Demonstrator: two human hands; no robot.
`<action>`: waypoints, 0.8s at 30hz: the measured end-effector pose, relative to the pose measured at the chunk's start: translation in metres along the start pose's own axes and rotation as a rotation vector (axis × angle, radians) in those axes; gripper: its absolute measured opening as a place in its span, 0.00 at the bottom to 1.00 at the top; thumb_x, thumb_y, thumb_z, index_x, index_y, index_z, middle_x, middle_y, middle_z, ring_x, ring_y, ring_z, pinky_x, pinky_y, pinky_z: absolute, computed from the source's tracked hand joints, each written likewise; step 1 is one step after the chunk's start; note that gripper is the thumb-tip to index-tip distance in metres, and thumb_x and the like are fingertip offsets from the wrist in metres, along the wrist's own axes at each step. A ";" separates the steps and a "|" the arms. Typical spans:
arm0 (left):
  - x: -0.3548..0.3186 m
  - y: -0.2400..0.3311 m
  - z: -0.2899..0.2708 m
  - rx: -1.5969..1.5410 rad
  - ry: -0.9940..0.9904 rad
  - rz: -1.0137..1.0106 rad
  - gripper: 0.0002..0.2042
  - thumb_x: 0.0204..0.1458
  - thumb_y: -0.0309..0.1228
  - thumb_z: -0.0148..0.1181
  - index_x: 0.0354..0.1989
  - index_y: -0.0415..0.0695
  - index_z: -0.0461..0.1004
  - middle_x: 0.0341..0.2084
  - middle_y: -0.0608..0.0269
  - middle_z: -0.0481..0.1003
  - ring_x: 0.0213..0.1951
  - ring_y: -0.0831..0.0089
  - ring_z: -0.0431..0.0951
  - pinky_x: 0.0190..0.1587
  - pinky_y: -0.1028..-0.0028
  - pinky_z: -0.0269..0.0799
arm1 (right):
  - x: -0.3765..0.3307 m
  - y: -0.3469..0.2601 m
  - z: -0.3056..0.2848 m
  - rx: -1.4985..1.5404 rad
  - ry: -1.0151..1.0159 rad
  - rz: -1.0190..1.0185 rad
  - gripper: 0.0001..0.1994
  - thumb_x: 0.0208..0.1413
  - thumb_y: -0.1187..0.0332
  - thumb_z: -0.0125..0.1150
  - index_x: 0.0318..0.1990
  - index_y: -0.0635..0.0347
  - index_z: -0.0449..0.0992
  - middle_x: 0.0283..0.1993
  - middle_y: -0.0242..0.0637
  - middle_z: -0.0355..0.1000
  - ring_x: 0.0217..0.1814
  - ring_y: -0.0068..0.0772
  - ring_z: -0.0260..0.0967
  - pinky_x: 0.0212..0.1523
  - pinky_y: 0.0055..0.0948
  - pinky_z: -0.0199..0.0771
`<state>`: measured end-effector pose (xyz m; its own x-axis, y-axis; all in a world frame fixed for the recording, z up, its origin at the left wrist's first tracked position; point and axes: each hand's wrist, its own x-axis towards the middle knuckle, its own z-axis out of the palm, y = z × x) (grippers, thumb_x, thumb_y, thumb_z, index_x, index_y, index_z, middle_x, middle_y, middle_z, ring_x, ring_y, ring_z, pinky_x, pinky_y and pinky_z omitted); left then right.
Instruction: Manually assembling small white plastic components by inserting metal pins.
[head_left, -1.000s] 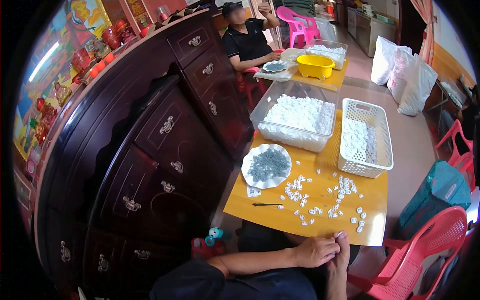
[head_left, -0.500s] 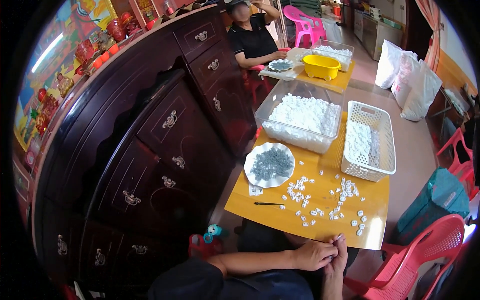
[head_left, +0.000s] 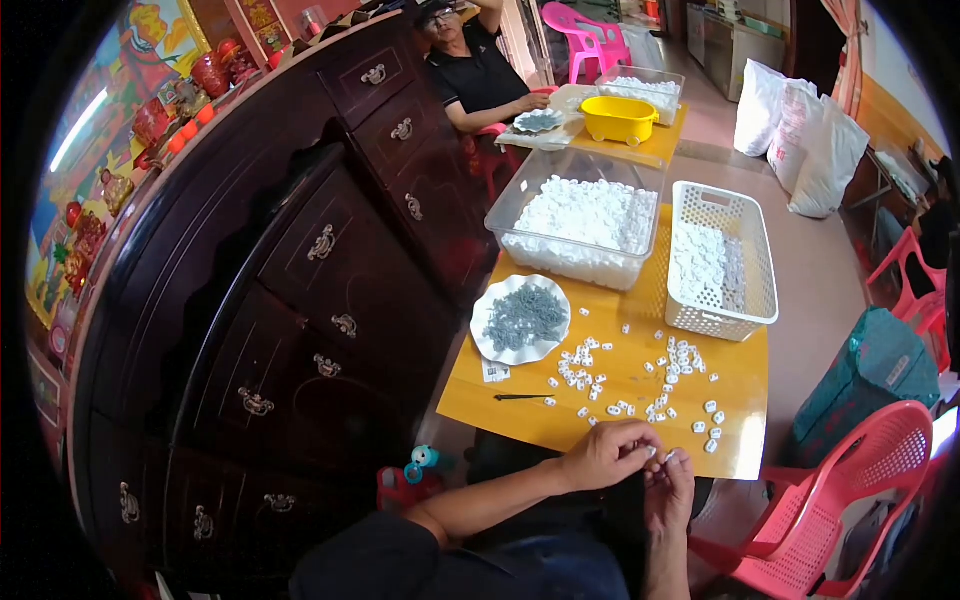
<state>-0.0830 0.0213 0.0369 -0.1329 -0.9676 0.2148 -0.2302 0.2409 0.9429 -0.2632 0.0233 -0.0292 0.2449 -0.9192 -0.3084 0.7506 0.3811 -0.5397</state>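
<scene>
At the near edge of the orange table (head_left: 470, 408), my left hand (head_left: 612, 456) and my right hand (head_left: 672, 490) meet with fingertips pinched. A small white plastic piece (head_left: 651, 453) shows at my left fingertips. Another bit of white shows at the right fingertips, partly covered by the fingers. Many small white pieces with dark holes (head_left: 684, 357) lie scattered just beyond my hands. A thin black tool, perhaps tweezers (head_left: 524, 397), rests to their left. Farther back, small grey parts (head_left: 525, 317) fill a scalloped white plate (head_left: 484, 340).
Behind the plate stands a clear bin (head_left: 515, 208) heaped with white pieces, beside a white perforated basket (head_left: 722, 325). A yellow tub (head_left: 618, 120) sits near a seated person (head_left: 480, 75). A dark cabinet (head_left: 250, 330) borders the left; a red chair (head_left: 850, 500) stands at right.
My hands have risen and moved forward over the table's near edge. Earlier they were closed together lower down; now the fingertips are slightly apart. The whole view has shifted a little.
</scene>
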 end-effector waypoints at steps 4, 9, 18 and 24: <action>0.001 -0.001 -0.002 -0.121 0.022 -0.133 0.06 0.60 0.22 0.57 0.44 0.37 0.76 0.25 0.65 0.75 0.28 0.83 0.74 0.31 0.77 0.70 | 0.001 -0.002 0.002 -0.055 0.019 0.008 0.06 0.65 0.68 0.62 0.45 0.54 0.73 0.38 0.32 0.76 0.39 0.24 0.73 0.42 0.24 0.77; -0.008 -0.019 0.006 -0.194 -0.019 -0.096 0.07 0.61 0.22 0.55 0.46 0.35 0.74 0.25 0.68 0.73 0.28 0.85 0.72 0.31 0.79 0.69 | -0.003 -0.001 -0.004 -0.052 0.031 0.034 0.05 0.66 0.69 0.62 0.45 0.56 0.73 0.37 0.33 0.76 0.37 0.23 0.73 0.41 0.22 0.76; -0.005 -0.024 0.012 -0.356 -0.057 -0.221 0.08 0.65 0.26 0.56 0.49 0.40 0.76 0.33 0.75 0.75 0.34 0.88 0.72 0.35 0.81 0.70 | -0.007 -0.001 -0.003 -0.141 0.081 0.011 0.09 0.63 0.68 0.63 0.47 0.60 0.73 0.41 0.35 0.74 0.39 0.25 0.70 0.41 0.24 0.71; 0.000 -0.021 -0.012 -0.197 0.018 -0.241 0.11 0.61 0.22 0.60 0.52 0.39 0.77 0.35 0.73 0.76 0.34 0.89 0.74 0.38 0.85 0.71 | 0.003 0.002 0.013 -0.257 0.007 0.012 0.07 0.65 0.69 0.62 0.46 0.59 0.74 0.40 0.34 0.77 0.38 0.22 0.72 0.42 0.21 0.73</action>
<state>-0.0666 0.0153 0.0206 -0.0798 -0.9966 -0.0185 -0.0618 -0.0135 0.9980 -0.2533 0.0202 -0.0206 0.2475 -0.9141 -0.3212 0.5666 0.4054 -0.7173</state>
